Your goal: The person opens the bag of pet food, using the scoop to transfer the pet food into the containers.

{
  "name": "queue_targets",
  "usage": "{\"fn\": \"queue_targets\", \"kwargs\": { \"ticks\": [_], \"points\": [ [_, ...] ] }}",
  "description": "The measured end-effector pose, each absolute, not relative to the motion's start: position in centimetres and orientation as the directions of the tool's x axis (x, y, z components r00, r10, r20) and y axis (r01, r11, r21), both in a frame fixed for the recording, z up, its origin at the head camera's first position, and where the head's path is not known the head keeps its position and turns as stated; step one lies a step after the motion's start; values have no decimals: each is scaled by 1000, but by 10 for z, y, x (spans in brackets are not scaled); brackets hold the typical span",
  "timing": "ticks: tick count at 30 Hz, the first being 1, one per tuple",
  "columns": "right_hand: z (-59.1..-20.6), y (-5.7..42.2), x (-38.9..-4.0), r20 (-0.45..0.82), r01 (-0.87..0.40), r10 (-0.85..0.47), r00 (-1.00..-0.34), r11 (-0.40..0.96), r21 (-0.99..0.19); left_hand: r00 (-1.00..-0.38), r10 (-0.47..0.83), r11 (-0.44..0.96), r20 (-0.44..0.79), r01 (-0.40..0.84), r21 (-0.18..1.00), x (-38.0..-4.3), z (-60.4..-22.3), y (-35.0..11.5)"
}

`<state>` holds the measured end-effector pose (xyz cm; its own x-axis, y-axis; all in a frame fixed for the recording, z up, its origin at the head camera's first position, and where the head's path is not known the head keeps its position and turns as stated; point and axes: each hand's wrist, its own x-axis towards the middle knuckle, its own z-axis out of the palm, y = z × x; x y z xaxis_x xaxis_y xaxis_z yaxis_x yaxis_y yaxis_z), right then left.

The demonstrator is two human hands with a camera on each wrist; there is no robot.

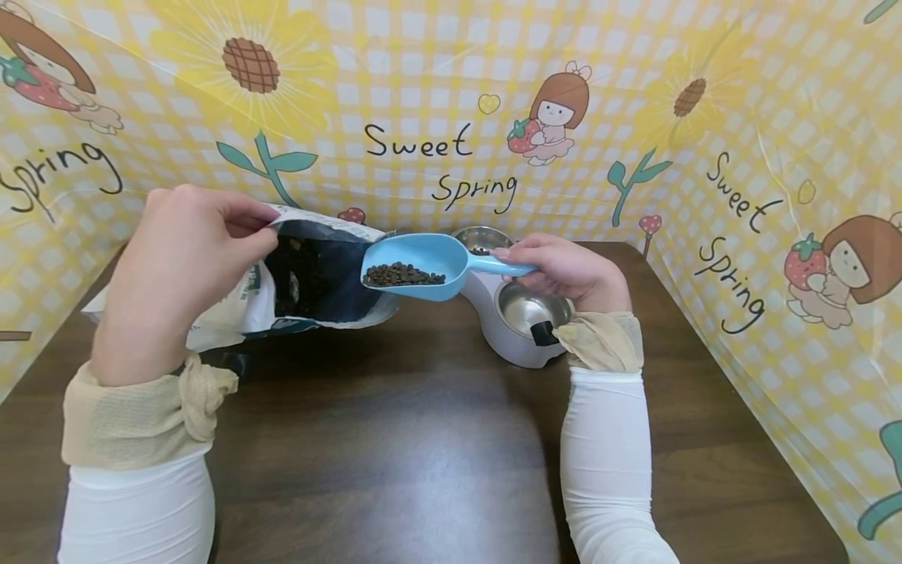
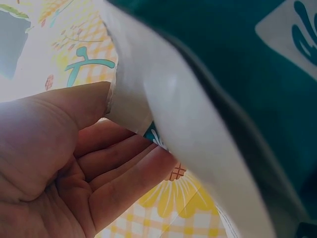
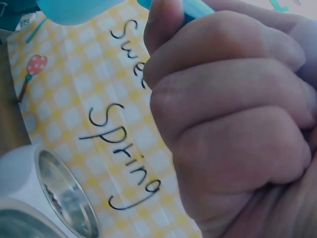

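Note:
My left hand [image 1: 176, 258] pinches the upper rim of an open pet food bag [image 1: 334, 274], thumb on one side and fingers on the other. The bag lies on its side, its mouth facing right, with dark kibble inside. In my right hand [image 1: 574, 270] is the handle of a light blue scoop [image 1: 451, 270], fingers curled round it. Brown kibble [image 1: 403, 274] lies in the scoop, whose front edge overlaps the bag's mouth in the head view. Beneath the right hand stands a white double pet bowl [image 1: 503, 333] with two metal dishes; a few pieces sit in the far one.
The dark wooden table [image 1: 395, 439] runs back to a yellow checked cloth [image 1: 423, 86] printed with flowers and girls. That cloth rises at the back and both sides. A black strap end [image 1: 543, 334] hangs from the right wrist over the near dish.

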<state>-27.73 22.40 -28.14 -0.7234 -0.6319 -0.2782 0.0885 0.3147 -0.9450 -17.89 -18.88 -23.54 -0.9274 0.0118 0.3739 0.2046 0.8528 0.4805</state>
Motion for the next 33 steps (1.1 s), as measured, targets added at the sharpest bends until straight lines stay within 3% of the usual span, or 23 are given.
{"fn": "queue_targets", "kwargs": {
  "ticks": [9, 18, 24, 33],
  "points": [
    [-280, 246, -275, -278, 124, -573, -771, 293, -948, -930, 15, 856, 367, 202, 476, -180, -236, -190],
    [-279, 260, -277, -272, 203, -500, -822, 189, -961, -936, 25, 853, 350, 203, 482, -181, -237, -193],
    [-280, 266, -279, -263, 189, -464, -846, 201, -961, -935, 20, 853, 355, 202, 481, -180, -236, -191],
    [-280, 270, -278, -228, 164, -294, -928, 228, -960, -934, 20, 851, 358, 204, 485, -179, -236, -190]
  ]
}}
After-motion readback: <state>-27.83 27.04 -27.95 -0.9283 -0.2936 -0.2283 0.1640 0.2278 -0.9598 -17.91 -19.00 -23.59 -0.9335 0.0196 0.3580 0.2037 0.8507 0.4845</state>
